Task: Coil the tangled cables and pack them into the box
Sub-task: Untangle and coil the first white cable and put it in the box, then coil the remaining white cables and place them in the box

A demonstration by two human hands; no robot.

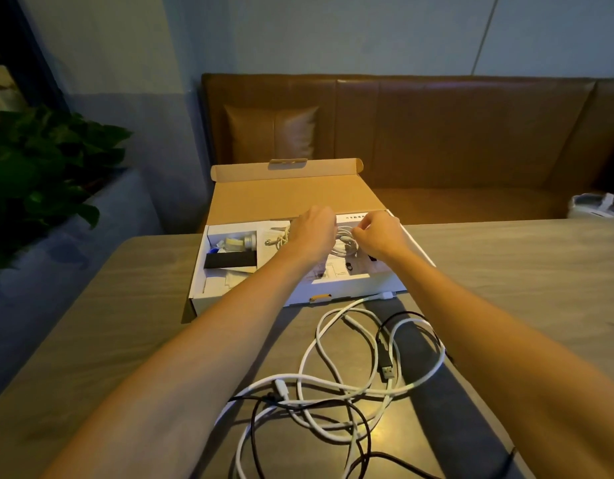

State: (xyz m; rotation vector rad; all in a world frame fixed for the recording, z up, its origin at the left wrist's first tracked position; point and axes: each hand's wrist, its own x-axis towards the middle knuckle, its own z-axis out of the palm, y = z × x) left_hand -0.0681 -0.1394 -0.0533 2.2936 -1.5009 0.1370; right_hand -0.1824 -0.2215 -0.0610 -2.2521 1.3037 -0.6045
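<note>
An open cardboard box (pixel 347 288) with its lid tipped back stands at the table's far edge. Both my hands reach into it. My left hand (pixel 312 233) and my right hand (pixel 378 236) hold a coiled white cable (pixel 345 245) between them over the box's right half. How the left fingers lie is hidden behind the hand. My right hand's fingers are curled and pinch the coil. A small cream coiled cable (pixel 281 240) lies in the box to the left. On the table in front of the box lie tangled white cables (pixel 336 385) and a black USB cable (pixel 385 361).
The box's left compartment holds small parts and a black block (pixel 229 260). A brown leather bench (pixel 436 133) with a cushion stands behind the table. A leafy plant (pixel 39 167) is at the left. A white object (pixel 595 205) sits on the bench at right.
</note>
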